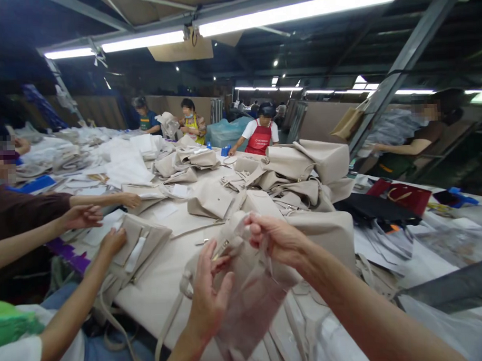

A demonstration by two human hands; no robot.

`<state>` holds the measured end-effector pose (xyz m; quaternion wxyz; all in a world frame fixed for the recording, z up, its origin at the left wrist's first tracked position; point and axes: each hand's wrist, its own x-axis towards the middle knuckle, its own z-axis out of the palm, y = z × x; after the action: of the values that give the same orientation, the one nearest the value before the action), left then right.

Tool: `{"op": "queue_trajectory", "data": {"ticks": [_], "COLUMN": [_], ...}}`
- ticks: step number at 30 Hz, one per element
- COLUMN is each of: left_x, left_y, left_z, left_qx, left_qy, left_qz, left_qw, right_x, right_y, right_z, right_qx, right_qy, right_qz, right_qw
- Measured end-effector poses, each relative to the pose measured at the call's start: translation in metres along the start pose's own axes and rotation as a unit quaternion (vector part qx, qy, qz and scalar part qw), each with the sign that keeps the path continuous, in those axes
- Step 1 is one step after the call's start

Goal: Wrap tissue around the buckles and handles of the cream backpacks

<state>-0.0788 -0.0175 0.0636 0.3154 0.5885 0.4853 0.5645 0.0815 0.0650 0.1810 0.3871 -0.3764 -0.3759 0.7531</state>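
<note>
1. Right hand [277, 240]: thumb and fingers pinched together on the gathered upper edge of a translucent plastic sleeve [255, 306]. The raised grip probably keeps the film upright and taut.
2. Left hand [209, 295]: fingers spread, thumb set apart, at the sleeve's near left side. The loose posture would suit steadying or guiding; firm contact cannot be confirmed.
3. Sleeve: held up in front of the wearer, over the near edge of the tabletop [165, 262]. A beige bag appears within or behind it; blurred film prevents deciding which.
4. Beige strap [169, 325]: hangs beside the left forearm, apparently clear of the film.
5. Stacked beige bags [315, 162]: heaped just beyond the hands, presumably for short reach.
6. Adjacent station, left: a co-worker's hand [113, 242] rests on a flap bag [148, 244], seemingly to keep it flat; a white strip [136, 253] lies across its front.
7. Far right: a red bag [409, 196] lies beside black material [378, 210], apart from the beige stock.
</note>
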Motion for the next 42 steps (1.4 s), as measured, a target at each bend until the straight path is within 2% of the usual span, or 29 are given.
{"op": "queue_trajectory", "data": {"ticks": [3,5,8,10,13,16,19,22,26,30,36,39,42], "left_x": [0.015,0.027,0.042,0.048,0.056,0.066,0.076,0.079,0.068,0.053,0.048,0.052,0.054], "left_y": [0.027,0.043,0.062,0.069,0.071,0.060,0.035,0.000,-0.043,-0.071,-0.095,-0.095,-0.087], "left_z": [-0.022,-0.035,-0.048,-0.051,-0.050,-0.045,-0.038,-0.030,-0.015,0.001,0.009,0.006,0.003], "left_qx": [0.113,0.190,0.276,0.273,0.167,0.031,-0.078,-0.118,-0.120,-0.128,-0.126,-0.117,-0.107], "left_qy": [-0.039,-0.045,-0.022,-0.024,-0.045,-0.074,-0.140,-0.201,-0.246,-0.274,-0.267,-0.250,-0.231], "left_qz": [0.116,0.162,0.210,0.226,0.183,0.099,-0.021,-0.110,-0.173,-0.225,-0.263,-0.260,-0.245], "left_qw": [0.986,0.967,0.938,0.935,0.968,0.992,0.987,0.966,0.946,0.926,0.919,0.925,0.935], "right_x": [-0.010,-0.023,-0.043,-0.051,-0.053,-0.050,-0.043,-0.036,-0.026,-0.017,-0.003,-0.007,-0.024], "right_y": [-0.032,-0.044,-0.051,-0.053,-0.056,-0.053,-0.037,-0.008,0.037,0.069,0.080,0.080,0.091], "right_z": [0.032,0.054,0.079,0.088,0.092,0.082,0.061,0.029,-0.013,-0.040,-0.051,-0.055,-0.060], "right_qx": [0.165,0.194,0.199,0.210,0.226,0.233,0.250,0.283,0.323,0.347,0.340,0.263,0.076], "right_qy": [0.001,-0.036,-0.101,-0.118,-0.121,-0.132,-0.129,-0.074,0.028,0.105,0.091,0.073,0.074], "right_qz": [-0.038,-0.067,-0.088,-0.102,-0.132,-0.145,-0.139,-0.103,-0.046,-0.001,-0.001,0.026,0.003], "right_qw": [0.985,0.978,0.971,0.965,0.958,0.953,0.950,0.951,0.945,0.932,0.936,0.962,0.994]}}
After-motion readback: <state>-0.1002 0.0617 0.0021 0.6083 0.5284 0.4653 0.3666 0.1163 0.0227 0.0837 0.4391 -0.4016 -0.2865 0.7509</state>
